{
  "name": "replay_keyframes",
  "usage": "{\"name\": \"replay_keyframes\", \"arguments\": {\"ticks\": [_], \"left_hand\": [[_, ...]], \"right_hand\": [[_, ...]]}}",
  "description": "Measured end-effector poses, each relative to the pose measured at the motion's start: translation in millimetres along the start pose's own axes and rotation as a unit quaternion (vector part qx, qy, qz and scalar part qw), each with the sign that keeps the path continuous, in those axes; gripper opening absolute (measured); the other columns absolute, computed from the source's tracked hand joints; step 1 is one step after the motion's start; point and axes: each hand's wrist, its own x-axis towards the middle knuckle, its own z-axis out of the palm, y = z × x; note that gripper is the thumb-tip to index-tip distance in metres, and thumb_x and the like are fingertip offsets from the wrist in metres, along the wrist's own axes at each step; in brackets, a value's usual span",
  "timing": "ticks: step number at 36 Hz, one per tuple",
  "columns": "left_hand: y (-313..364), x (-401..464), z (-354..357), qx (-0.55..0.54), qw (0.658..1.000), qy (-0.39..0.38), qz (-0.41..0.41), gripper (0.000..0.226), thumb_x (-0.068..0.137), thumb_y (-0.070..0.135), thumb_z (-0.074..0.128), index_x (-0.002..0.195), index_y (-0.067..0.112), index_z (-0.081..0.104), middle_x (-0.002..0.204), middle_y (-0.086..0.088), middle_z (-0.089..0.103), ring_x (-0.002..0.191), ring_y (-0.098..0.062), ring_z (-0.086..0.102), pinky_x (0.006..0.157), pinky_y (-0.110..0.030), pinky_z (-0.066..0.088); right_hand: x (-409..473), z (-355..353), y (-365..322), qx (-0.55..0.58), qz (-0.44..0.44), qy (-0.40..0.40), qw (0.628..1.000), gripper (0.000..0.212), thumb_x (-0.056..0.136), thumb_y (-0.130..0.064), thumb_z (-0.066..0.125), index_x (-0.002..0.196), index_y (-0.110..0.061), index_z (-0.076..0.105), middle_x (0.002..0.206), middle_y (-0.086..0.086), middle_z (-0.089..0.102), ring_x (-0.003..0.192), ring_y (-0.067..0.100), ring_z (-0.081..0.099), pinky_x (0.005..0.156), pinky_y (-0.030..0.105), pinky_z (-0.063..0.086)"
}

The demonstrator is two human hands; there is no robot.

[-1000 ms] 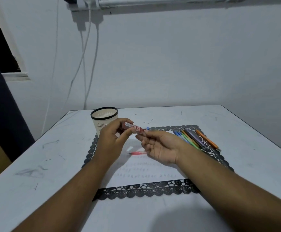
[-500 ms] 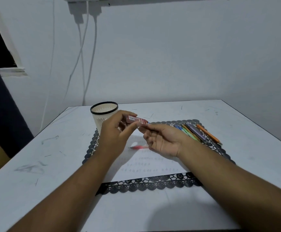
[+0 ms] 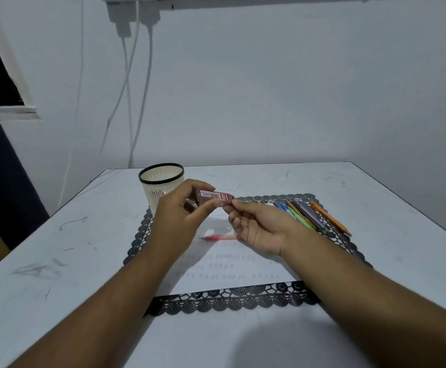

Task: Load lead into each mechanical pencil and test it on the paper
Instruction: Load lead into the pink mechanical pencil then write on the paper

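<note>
Pinching red lead case [image 3: 214, 197] between left hand [image 3: 175, 216] and right hand [image 3: 259, 229]

head cam | worn view, forward and down | table [image 3: 376, 197] near, wall [image 3: 269, 88] beyond | single view

red lead case [image 3: 214, 198] (held aloft), pink pencil [image 3: 218, 237] on paper [image 3: 232, 272]

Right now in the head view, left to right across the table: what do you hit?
Cup → left hand → lead case → right hand → bunch of pencils → orange pencil.
</note>
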Motion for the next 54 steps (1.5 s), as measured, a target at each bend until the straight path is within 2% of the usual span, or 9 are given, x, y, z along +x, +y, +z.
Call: {"name": "replay_keyframes", "arguments": {"ticks": [6, 11, 14, 17, 23, 29, 33, 39, 54], "left_hand": [[-8, -4, -5, 0.056, 0.997, -0.036, -0.026, 0.016, 0.086, 0.023, 0.083, 0.097, 0.027, 0.073, 0.087, 0.02, 0.071, 0.075, -0.002, 0.064, 0.062, -0.015, 0.048], [-10, -6, -3, 0.112, 0.988, -0.08, -0.066, 0.023, 0.085, 0.024, 0.084, 0.101, 0.032, 0.07, 0.086, 0.016, 0.072, 0.084, 0.003, 0.065, 0.065, -0.011, 0.046], [-14, -7, 0, 0.12, 0.984, -0.105, -0.078, 0.029, 0.086, 0.023, 0.083, 0.11, 0.033, 0.071, 0.085, 0.014, 0.072, 0.08, -0.001, 0.066, 0.073, -0.025, 0.054], [-17, -8, 3, 0.106, 0.984, -0.117, -0.088, 0.03, 0.087, 0.021, 0.082, 0.114, 0.031, 0.072, 0.084, 0.011, 0.073, 0.078, -0.004, 0.067, 0.072, -0.026, 0.053], [-18, -7, 1, 0.077, 0.986, -0.115, -0.097, 0.027, 0.087, 0.019, 0.082, 0.109, 0.031, 0.073, 0.084, 0.009, 0.073, 0.079, -0.005, 0.068, 0.071, -0.019, 0.049], [-18, -8, 0, 0.068, 0.985, -0.12, -0.099, 0.026, 0.087, 0.018, 0.082, 0.109, 0.028, 0.074, 0.084, 0.011, 0.074, 0.079, 0.0, 0.067, 0.067, -0.005, 0.043], [-18, -8, 1, 0.062, 0.985, -0.125, -0.099, 0.024, 0.086, 0.016, 0.083, 0.106, 0.027, 0.074, 0.083, 0.01, 0.074, 0.078, -0.001, 0.068, 0.067, -0.005, 0.044], [-18, -9, 2, 0.067, 0.984, -0.129, -0.102, 0.024, 0.087, 0.019, 0.082, 0.107, 0.029, 0.073, 0.084, 0.013, 0.075, 0.08, -0.001, 0.069, 0.065, -0.005, 0.043], [-17, -8, 2, 0.068, 0.983, -0.131, -0.108, 0.025, 0.086, 0.019, 0.083, 0.106, 0.029, 0.073, 0.083, 0.013, 0.075, 0.08, -0.001, 0.069, 0.066, -0.005, 0.044]], "right_hand": [[-5, -6, 0, -0.045, -0.061, 0.028, 0.997, 0.012, 0.095, -0.006, 0.071, 0.106, 0.001, 0.071, 0.089, 0.016, 0.077, 0.06, 0.015, 0.069, 0.052, 0.022, 0.058], [-10, -6, -1, -0.269, -0.225, 0.073, 0.933, 0.012, 0.101, -0.015, 0.068, 0.104, -0.004, 0.071, 0.097, 0.015, 0.079, 0.067, 0.022, 0.068, 0.066, 0.036, 0.058], [-16, 1, -1, -0.305, -0.287, 0.084, 0.904, 0.014, 0.101, -0.015, 0.069, 0.104, -0.002, 0.07, 0.092, 0.014, 0.079, 0.069, 0.025, 0.068, 0.064, 0.04, 0.056], [-21, 3, 0, -0.316, -0.313, 0.081, 0.892, 0.016, 0.099, -0.017, 0.071, 0.101, -0.001, 0.07, 0.09, 0.013, 0.079, 0.07, 0.024, 0.069, 0.061, 0.038, 0.056], [-21, 1, -2, -0.334, -0.329, 0.07, 0.88, 0.006, 0.093, -0.008, 0.076, 0.099, -0.006, 0.075, 0.093, 0.013, 0.079, 0.078, 0.024, 0.072, 0.061, 0.037, 0.059], [-19, 2, 0, -0.323, -0.33, 0.087, 0.883, 0.004, 0.095, -0.008, 0.074, 0.094, -0.012, 0.074, 0.088, 0.003, 0.078, 0.073, 0.01, 0.072, 0.059, 0.033, 0.058], [-18, 2, -2, -0.301, -0.328, 0.089, 0.891, 0.003, 0.096, -0.007, 0.072, 0.095, -0.01, 0.074, 0.087, 0.002, 0.078, 0.073, 0.009, 0.072, 0.062, 0.033, 0.057], [-18, 1, -2, -0.265, -0.321, 0.085, 0.905, 0.004, 0.097, -0.004, 0.07, 0.097, -0.008, 0.072, 0.094, 0.013, 0.078, 0.077, 0.022, 0.071, 0.062, 0.033, 0.057], [-15, 1, 1, -0.275, -0.335, 0.075, 0.898, 0.014, 0.092, 0.002, 0.073, 0.092, -0.011, 0.076, 0.09, 0.012, 0.076, 0.079, 0.019, 0.069, 0.064, 0.03, 0.058]]}}
